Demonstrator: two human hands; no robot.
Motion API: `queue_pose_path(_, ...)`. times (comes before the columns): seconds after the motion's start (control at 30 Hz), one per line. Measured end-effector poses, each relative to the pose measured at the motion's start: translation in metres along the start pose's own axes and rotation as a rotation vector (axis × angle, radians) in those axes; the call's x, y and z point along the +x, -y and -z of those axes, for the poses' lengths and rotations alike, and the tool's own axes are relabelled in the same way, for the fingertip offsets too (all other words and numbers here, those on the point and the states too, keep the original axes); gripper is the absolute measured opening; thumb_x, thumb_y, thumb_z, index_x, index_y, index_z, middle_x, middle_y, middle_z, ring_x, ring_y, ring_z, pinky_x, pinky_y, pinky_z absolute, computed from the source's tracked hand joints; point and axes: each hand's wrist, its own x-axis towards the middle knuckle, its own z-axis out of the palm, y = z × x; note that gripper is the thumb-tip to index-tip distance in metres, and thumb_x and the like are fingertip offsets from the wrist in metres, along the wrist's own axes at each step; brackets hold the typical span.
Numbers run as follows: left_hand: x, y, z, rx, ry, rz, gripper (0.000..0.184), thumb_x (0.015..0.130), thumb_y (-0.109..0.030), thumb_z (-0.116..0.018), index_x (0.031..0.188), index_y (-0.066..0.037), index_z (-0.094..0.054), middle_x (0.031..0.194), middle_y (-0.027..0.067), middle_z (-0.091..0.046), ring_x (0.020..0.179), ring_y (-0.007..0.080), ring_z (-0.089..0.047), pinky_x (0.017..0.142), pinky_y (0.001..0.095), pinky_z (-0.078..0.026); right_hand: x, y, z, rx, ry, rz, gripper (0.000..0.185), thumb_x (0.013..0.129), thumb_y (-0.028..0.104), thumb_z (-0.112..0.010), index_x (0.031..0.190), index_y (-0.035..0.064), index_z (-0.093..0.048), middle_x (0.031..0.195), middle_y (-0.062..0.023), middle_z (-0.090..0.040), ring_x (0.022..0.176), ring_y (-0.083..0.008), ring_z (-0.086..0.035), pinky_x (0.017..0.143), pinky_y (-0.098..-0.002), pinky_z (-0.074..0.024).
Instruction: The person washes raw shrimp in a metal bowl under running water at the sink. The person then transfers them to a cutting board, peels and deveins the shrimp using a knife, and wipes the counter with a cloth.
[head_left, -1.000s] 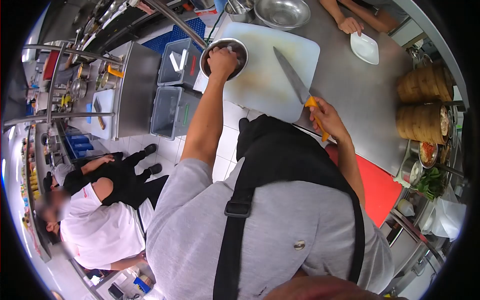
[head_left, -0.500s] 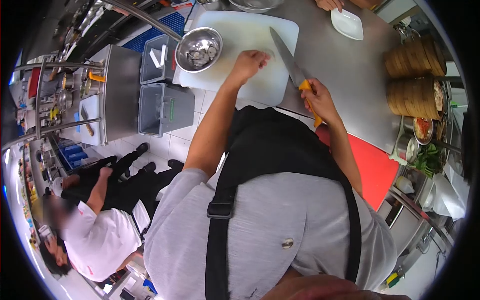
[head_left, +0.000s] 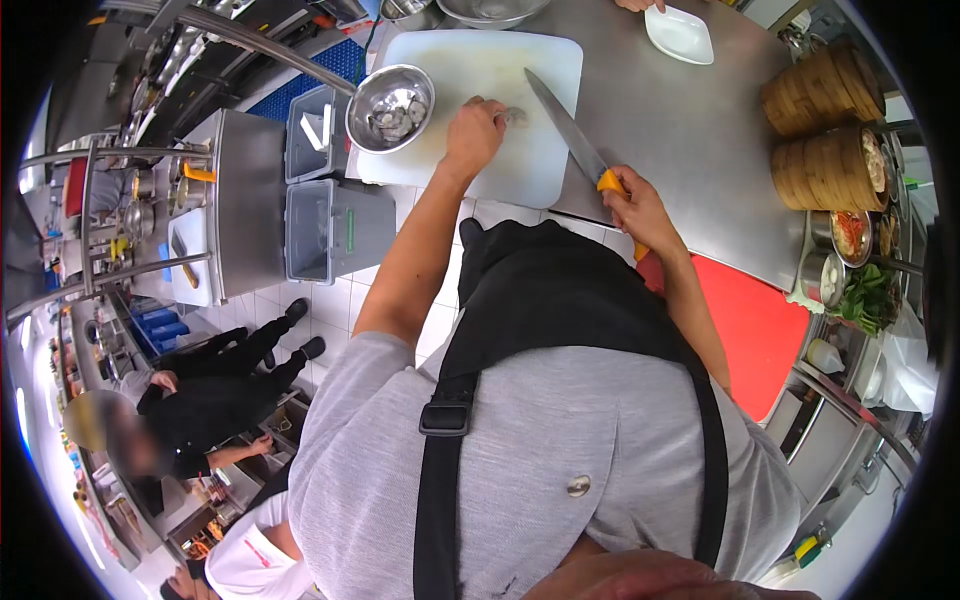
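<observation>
My right hand [head_left: 640, 210] grips the yellow handle of a large kitchen knife [head_left: 566, 122], whose blade points away from me over the right edge of the white cutting board [head_left: 520, 180]. On the board, my left hand [head_left: 474, 135] is closed, fingertips curled against a small greyish, translucent piece [head_left: 516, 115] that looks like raw shrimp. To the left of that hand, a steel bowl [head_left: 358, 110] at the board's edge holds several similar grey pieces [head_left: 397, 122]. The blade and the left hand are apart.
Another person's hand touches a white dish [head_left: 680, 35] at the far edge of the steel counter [head_left: 650, 110]. Bamboo steamers [head_left: 820, 170] stand on the right. Grey bins [head_left: 312, 230] are below left. A co-worker in black [head_left: 225, 385] is behind on the left.
My left hand has turned and its fingers have drawn in at the small piece. The knife stays in my right hand. On the left, the co-workers have shifted position.
</observation>
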Motion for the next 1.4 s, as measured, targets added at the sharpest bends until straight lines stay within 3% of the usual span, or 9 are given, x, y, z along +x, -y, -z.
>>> queue_pose_path(0.17, 0.024, 0.008, 0.009, -0.185, 0.051, -0.032, 0.011, 0.089, -0.011, -0.073, 0.096, -0.003, -0.076, 0.096, 0.0196, -0.074, 0.084, 0.0414, -0.072, 0.079, 0.0498, -0.060, 0.001, 0.007, 0.003, -0.033, 0.008, -0.057, 0.035, 0.108, 0.029, -0.064, 0.128, 0.0008, -0.063, 0.083, -0.0044, -0.064, 0.061, -0.0113, -0.057, 0.059, -0.0301, -0.0498)
queue_pose_path(0.3, 0.025, 0.014, 0.011, -0.027, 0.141, 0.033, 0.011, 0.090, -0.012, -0.073, 0.096, -0.004, -0.077, 0.092, 0.0170, -0.077, 0.092, 0.0359, -0.075, 0.079, 0.0462, -0.060, 0.000, 0.010, 0.004, -0.110, -0.007, -0.058, 0.032, 0.107, 0.027, -0.063, 0.125, 0.0002, -0.063, 0.084, -0.0061, -0.066, 0.062, -0.0137, -0.060, 0.061, -0.0324, -0.0515)
queue_pose_path(0.5, 0.011, 0.013, 0.000, -0.116, 0.055, 0.037, 0.021, 0.090, -0.019, -0.077, 0.108, -0.009, -0.080, 0.108, 0.0193, -0.074, 0.098, 0.0403, -0.072, 0.089, 0.0500, -0.058, 0.004, -0.006, 0.006, -0.216, -0.063, -0.032, 0.029, 0.103, 0.024, -0.064, 0.119, -0.0004, -0.064, 0.081, -0.0100, -0.066, 0.061, -0.0189, -0.065, 0.063, -0.0373, -0.0535)
queue_pose_path(0.8, 0.007, 0.010, 0.000, -0.144, 0.131, 0.112, 0.015, 0.087, -0.015, -0.077, 0.095, -0.003, -0.075, 0.093, 0.0196, -0.077, 0.085, 0.0352, -0.075, 0.082, 0.0449, -0.060, 0.006, -0.010, 0.001, -0.169, -0.087, 0.018, 0.033, 0.103, 0.025, -0.066, 0.123, -0.0006, -0.066, 0.078, -0.0096, -0.065, 0.059, -0.0178, -0.062, 0.061, -0.0369, -0.0512)
queue_pose_path(1.0, 0.007, 0.012, 0.005, -0.286, -0.012, 0.126, 0.021, 0.086, -0.013, -0.076, 0.104, -0.001, -0.079, 0.086, 0.0160, -0.079, 0.080, 0.0267, -0.078, 0.073, 0.0375, -0.060, 0.006, -0.013, -0.001, -0.178, -0.065, 0.023, 0.036, 0.102, 0.025, -0.067, 0.128, -0.0003, -0.065, 0.079, -0.0099, -0.065, 0.062, -0.0176, -0.063, 0.062, -0.0363, -0.0514)
queue_pose_path(1.1, 0.008, 0.009, 0.013, -0.415, 0.092, 0.499, 0.028, 0.089, -0.008, -0.074, 0.115, 0.000, -0.079, 0.089, 0.0140, -0.079, 0.078, 0.0212, -0.077, 0.076, 0.0335, -0.061, 0.004, -0.010, -0.003, -0.213, -0.053, 0.029, 0.036, 0.103, 0.024, -0.067, 0.129, -0.0006, -0.064, 0.081, -0.0105, -0.066, 0.062, -0.0182, -0.065, 0.062, -0.0365, -0.0520)
queue_pose_path(1.2, 0.003, 0.023, 0.006, -0.585, 0.144, 0.463, 0.028, 0.088, -0.003, -0.072, 0.115, 0.000, -0.079, 0.090, 0.0129, -0.078, 0.080, 0.0197, -0.076, 0.076, 0.0327, -0.060, 0.004, -0.002, -0.001, -0.226, -0.030, 0.035, 0.036, 0.103, 0.022, -0.066, 0.131, -0.0009, -0.063, 0.082, -0.0108, -0.066, 0.062, -0.0184, -0.065, 0.062, -0.0365, -0.0524)
queue_pose_path(1.3, -0.005, 0.027, 0.002, -0.579, 0.135, 0.213, 0.030, 0.083, 0.001, -0.072, 0.111, -0.004, -0.081, 0.086, 0.0124, -0.075, 0.080, 0.0221, -0.075, 0.074, 0.0337, -0.059, 0.002, 0.006, -0.001, -0.172, 0.016, -0.004, 0.036, 0.103, 0.021, -0.065, 0.132, -0.0008, -0.062, 0.082, -0.0100, -0.066, 0.061, -0.0168, -0.064, 0.061, -0.0354, -0.0523)
queue_pose_path(1.4, -0.007, 0.021, -0.001, -0.359, 0.037, 0.086, 0.029, 0.084, 0.004, -0.071, 0.110, -0.007, -0.081, 0.086, 0.0124, -0.073, 0.082, 0.0224, -0.072, 0.076, 0.0348, -0.058, 0.000, 0.012, 0.001, -0.136, 0.048, -0.039, 0.038, 0.103, 0.020, -0.064, 0.135, -0.0003, -0.062, 0.081, -0.0086, -0.066, 0.061, -0.0146, -0.063, 0.060, -0.0339, -0.0521)
